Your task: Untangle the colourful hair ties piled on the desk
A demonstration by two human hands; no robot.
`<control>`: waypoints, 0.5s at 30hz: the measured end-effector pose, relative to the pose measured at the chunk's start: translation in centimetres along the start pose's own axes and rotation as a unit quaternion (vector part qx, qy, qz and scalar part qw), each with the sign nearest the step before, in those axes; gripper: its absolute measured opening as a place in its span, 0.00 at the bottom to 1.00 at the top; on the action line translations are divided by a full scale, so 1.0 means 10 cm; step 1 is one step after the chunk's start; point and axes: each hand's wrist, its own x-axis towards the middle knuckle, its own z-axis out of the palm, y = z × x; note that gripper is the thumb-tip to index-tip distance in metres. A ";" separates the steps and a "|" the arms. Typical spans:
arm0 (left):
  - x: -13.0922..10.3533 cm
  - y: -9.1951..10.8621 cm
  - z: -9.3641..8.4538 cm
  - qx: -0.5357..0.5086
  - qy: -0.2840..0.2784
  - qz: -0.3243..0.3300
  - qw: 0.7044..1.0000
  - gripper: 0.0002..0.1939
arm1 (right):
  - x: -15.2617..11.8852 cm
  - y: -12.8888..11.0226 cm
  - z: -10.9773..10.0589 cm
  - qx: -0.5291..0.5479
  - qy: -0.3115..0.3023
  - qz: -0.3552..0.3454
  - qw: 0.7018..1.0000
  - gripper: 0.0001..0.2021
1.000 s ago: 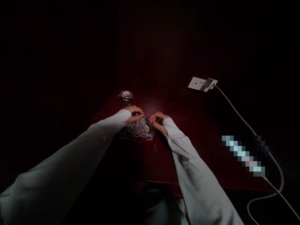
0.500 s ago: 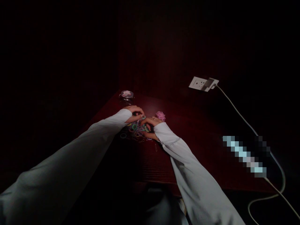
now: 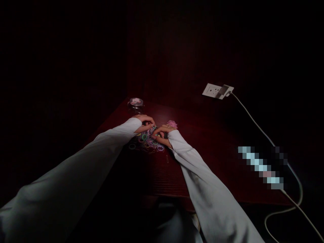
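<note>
A loose heap of colourful hair ties (image 3: pixel 150 144), purple, green and yellow, lies on the dark red table. My left hand (image 3: pixel 144 120) is over the heap's far left side, thumb and fingertips brought together; what they pinch is too small to tell. From the right, my right hand (image 3: pixel 164 132) reaches into the heap. Its thumb and forefinger meet among the ties, and whatever is between them cannot be made out. Just beyond that hand sits a bunch of pink hair ties (image 3: pixel 172 124), partly covered by it.
A round clear jar (image 3: pixel 136 105) with a pink-patterned lid stands at the table's far left. A small pin-like loop (image 3: pixel 167 159) lies near the heap. On the right are a wall socket (image 3: pixel 212 91) with a plugged-in charger, its white cable (image 3: pixel 253 117) and a blurred-out object.
My right thumb has moved in toward the forefinger, closing a wider gap and uncovering a purple tie at the heap's near right. The left hand is nearly unchanged. The view has shifted slightly.
</note>
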 end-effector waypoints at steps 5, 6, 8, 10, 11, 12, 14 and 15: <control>0.00 0.09 0.00 -0.030 0.023 0.004 0.999 0.18 | 0.07 -0.01 0.04 0.139 0.083 0.097 0.982 0.23; 0.00 0.12 0.00 -0.046 0.033 0.007 0.998 0.20 | 0.08 0.00 0.05 0.175 0.104 0.119 0.972 0.26; 0.02 0.17 0.01 -0.088 0.049 0.013 0.995 0.24 | 0.11 0.03 0.07 0.239 0.140 0.151 0.949 0.29; 0.04 0.21 0.03 -0.130 0.055 0.022 0.990 0.27 | 0.14 0.07 0.07 0.282 0.157 0.162 0.932 0.30; 0.04 0.23 0.03 -0.143 0.055 0.026 0.988 0.29 | 0.14 0.08 0.07 0.294 0.159 0.163 0.928 0.30; 0.05 0.24 0.04 -0.149 0.053 0.029 0.987 0.30 | 0.15 0.09 0.07 0.300 0.159 0.163 0.926 0.30; 0.05 0.26 0.05 -0.140 0.041 0.035 0.989 0.30 | 0.14 0.09 0.07 0.303 0.154 0.163 0.926 0.30; 0.04 0.27 0.04 -0.130 0.032 0.036 0.990 0.30 | 0.14 0.09 0.07 0.301 0.151 0.164 0.927 0.29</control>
